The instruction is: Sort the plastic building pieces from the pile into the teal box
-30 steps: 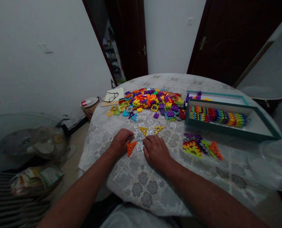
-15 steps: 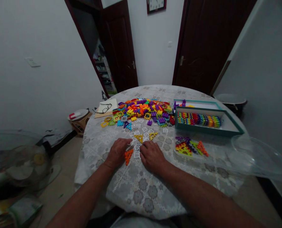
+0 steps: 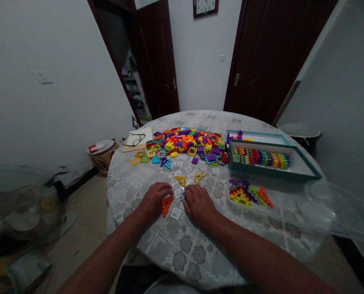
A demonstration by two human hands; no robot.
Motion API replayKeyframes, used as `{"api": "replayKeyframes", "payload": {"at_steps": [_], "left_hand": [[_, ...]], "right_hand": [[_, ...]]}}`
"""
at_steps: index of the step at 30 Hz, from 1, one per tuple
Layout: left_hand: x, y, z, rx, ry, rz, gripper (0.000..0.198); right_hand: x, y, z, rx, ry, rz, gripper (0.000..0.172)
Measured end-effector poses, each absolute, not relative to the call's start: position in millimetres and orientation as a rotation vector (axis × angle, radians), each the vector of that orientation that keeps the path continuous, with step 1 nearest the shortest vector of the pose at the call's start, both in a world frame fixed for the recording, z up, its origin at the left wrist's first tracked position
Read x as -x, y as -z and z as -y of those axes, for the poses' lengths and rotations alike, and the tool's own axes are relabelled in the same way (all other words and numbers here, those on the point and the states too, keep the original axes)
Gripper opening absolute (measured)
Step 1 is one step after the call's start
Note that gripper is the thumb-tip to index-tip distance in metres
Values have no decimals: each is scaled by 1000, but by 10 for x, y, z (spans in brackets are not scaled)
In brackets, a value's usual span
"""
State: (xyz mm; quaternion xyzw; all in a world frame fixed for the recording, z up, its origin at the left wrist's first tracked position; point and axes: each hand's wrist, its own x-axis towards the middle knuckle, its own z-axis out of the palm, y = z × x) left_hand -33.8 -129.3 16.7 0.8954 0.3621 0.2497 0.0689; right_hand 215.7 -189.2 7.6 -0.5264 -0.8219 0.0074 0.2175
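My left hand (image 3: 153, 201) rests low over the table with its fingers loosely bent and apart, beside an orange triangular plastic building piece (image 3: 167, 205). Facing it, my right hand (image 3: 199, 205) has its fingers curled in; a small greyish bit shows at their tips, too small to make out. Just beyond the hands lie two yellow triangular pieces (image 3: 181, 180). White window-shaped pieces (image 3: 175, 213) are scattered around and between the hands, several of them farther out.
A heap of colourful building pieces (image 3: 184, 143) covers the far middle of the table. To the right stand a green-edged box (image 3: 273, 173) with rows of coloured pieces and a clear tub (image 3: 235, 204) holding more. Glasses (image 3: 135, 141) lie on papers at the left.
A white window-shaped piece between the hands now lies closer to me. My left fingers have drawn slightly down and in. The view has shifted a little.
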Motion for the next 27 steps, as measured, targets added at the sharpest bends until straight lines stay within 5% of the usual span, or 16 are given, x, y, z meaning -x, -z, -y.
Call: {"api": "replayKeyframes", "payload": {"at_steps": [16, 23, 27], "left_hand": [[201, -264, 1376, -2785, -630, -967, 11], [157, -254, 1387, -2678, -765, -956, 23], [200, -254, 1382, -2556, -920, -1034, 26]], "right_hand": [[-2206, -103, 1858, 1342, -336, 2129, 14], [-2194, -146, 2079, 729, -560, 2335, 7], [-2113, -119, 2096, 823, -505, 2412, 6]]}}
